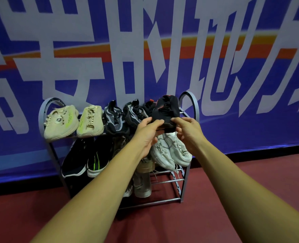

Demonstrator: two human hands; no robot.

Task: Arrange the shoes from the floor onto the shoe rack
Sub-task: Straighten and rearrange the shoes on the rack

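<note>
Shoes fill most of the top shelf of the shoe rack (42,118): from the left, a beige pair (62,121), then a black-and-grey pair (115,120), packed close and tipped toe-down.

Next is my left hand (146,135), thumb and curled fingers pinching the near end of the black shoe (166,109). My right hand (189,132) pinches that same end from the other side. The shoe is at the shelf's right end, in the narrow gap before the side arch. My hands hide its underside, so I cannot tell whether it rests on the rails yet.

I see three risks. Letting go too soon could send it sliding down the slope onto the white pair (171,151) below. Pressing it leftward could knock its crowded neighbour loose. Drifting rightward could catch it on the arch.
</note>
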